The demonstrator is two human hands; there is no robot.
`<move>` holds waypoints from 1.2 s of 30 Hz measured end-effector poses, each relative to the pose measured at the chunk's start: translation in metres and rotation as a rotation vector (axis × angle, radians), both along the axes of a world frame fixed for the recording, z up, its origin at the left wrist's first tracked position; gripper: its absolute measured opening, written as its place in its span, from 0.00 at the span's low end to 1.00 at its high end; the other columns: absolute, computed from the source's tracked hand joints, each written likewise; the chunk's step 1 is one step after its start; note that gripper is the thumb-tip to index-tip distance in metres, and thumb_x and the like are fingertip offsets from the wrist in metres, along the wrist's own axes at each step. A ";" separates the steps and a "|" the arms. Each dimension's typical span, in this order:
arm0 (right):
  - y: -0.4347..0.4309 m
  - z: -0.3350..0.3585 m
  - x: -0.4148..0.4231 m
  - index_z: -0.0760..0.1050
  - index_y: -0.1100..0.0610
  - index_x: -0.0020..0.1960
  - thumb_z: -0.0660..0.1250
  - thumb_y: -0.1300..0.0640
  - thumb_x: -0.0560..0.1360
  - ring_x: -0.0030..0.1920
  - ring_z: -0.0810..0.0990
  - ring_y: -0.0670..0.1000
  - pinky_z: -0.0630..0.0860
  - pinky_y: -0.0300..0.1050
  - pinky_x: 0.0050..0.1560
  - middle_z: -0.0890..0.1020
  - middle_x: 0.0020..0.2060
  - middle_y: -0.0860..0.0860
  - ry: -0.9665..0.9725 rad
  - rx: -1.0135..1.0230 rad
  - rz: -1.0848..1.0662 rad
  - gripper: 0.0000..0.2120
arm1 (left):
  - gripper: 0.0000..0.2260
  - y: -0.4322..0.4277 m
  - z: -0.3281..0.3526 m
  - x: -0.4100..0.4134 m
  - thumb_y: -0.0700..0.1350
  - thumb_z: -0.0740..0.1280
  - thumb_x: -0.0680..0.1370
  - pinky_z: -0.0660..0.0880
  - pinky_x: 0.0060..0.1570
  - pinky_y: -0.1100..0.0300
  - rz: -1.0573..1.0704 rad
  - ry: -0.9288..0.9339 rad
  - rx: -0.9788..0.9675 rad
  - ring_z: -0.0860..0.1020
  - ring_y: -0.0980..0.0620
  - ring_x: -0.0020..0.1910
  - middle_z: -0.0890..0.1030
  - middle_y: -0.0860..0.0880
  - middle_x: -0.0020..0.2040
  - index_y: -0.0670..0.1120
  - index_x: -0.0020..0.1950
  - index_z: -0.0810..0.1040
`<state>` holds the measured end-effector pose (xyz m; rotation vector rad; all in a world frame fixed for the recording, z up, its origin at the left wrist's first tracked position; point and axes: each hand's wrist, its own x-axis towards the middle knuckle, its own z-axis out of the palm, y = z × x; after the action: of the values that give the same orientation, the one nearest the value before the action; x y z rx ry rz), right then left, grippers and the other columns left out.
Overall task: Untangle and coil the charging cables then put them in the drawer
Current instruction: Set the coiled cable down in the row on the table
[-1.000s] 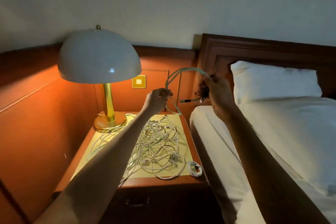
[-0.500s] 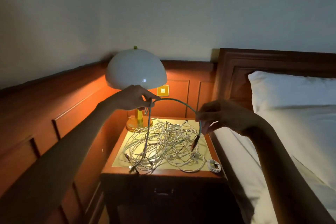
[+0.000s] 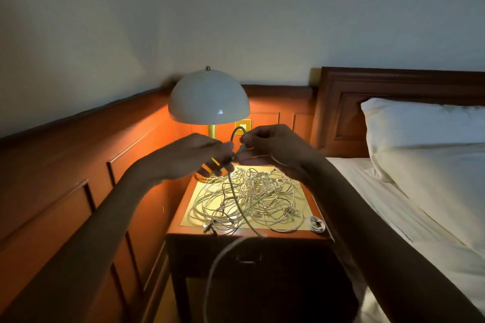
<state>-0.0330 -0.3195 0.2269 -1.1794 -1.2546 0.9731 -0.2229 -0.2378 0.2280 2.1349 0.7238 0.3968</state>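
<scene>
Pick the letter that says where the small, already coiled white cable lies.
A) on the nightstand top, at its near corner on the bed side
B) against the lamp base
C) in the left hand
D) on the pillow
A: the coiled white cable lies on the nightstand top at that corner, beside the tangled pile, while the left hand and right hand hold only a green cable.

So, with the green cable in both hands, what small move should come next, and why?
Probably wind one more loop into the left hand. It and the right hand pinch the green cable in one small loop, and its long tail runs across the tangled pile and hangs off the nightstand front, not yet coiled.
</scene>
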 end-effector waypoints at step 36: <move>-0.012 -0.133 -0.033 0.83 0.53 0.51 0.63 0.52 0.82 0.25 0.70 0.50 0.66 0.41 0.24 0.76 0.30 0.50 -0.082 0.073 -0.181 0.11 | 0.16 0.009 -0.078 0.042 0.42 0.60 0.81 0.76 0.64 0.55 -0.167 -0.978 -0.799 0.78 0.47 0.65 0.79 0.42 0.66 0.39 0.68 0.73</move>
<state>-0.0657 -0.3318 0.0941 -1.2620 -1.2137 0.7465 -0.1805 -0.2288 0.1500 1.0296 0.0759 0.8070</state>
